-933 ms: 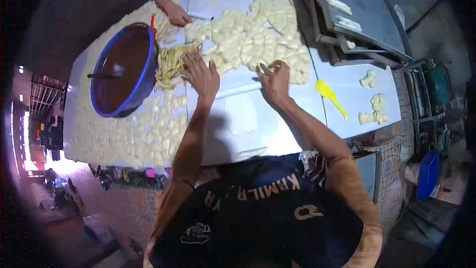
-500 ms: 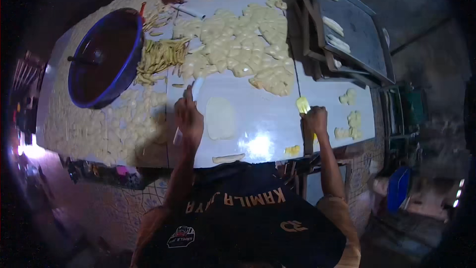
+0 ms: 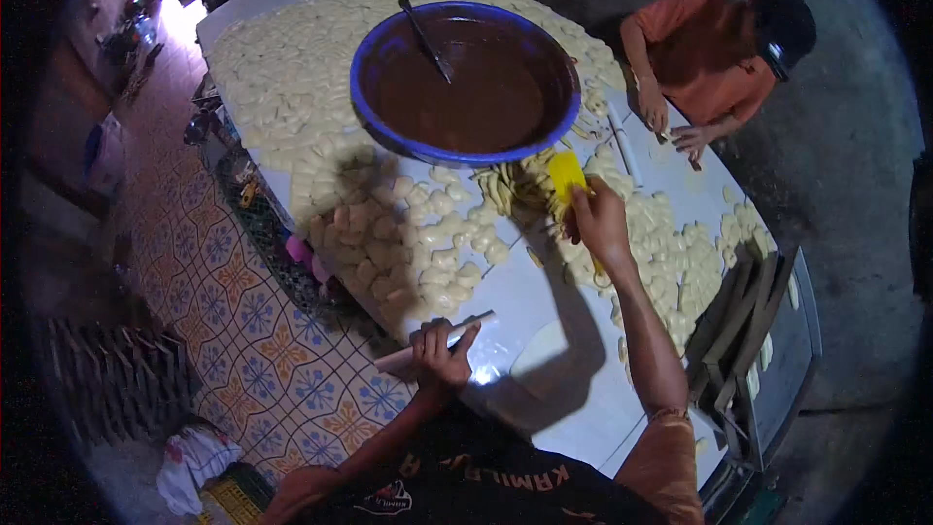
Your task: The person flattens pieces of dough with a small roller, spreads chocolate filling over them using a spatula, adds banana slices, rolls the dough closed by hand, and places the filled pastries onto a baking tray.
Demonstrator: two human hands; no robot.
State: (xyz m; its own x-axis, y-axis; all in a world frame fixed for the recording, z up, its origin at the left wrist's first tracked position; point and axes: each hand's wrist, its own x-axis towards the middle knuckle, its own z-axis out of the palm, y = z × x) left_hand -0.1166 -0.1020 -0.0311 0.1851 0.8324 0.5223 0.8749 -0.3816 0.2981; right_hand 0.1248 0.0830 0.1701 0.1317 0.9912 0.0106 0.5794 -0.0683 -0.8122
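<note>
My left hand (image 3: 444,355) is wrapped round a white rolling pin (image 3: 473,328) by the table's near edge. My right hand (image 3: 596,224) grips a yellow spatula (image 3: 567,177). Its flat head is over a pile of thin yellowish strips (image 3: 498,185), beside a blue basin (image 3: 367,109); I cannot tell whether it touches them. Smooth brown filling (image 3: 486,107) fills much of the basin, and a dark-handled spoon (image 3: 425,39) leans in it. Between my arms lies a flat rolled dough sheet (image 3: 537,355), partly in shadow.
Many small dough pieces (image 3: 292,68) cover the table left of and behind the basin, with more (image 3: 680,253) to the right. Across the table a person in orange (image 3: 695,58) handles small pieces near another rolling pin (image 3: 624,144). Metal trays (image 3: 743,331) stand at the right edge.
The view has swung left, bringing the basin to the middle. My right hand has carried the spatula from the table's right side to the strips. My left hand still holds the rolling pin.
</note>
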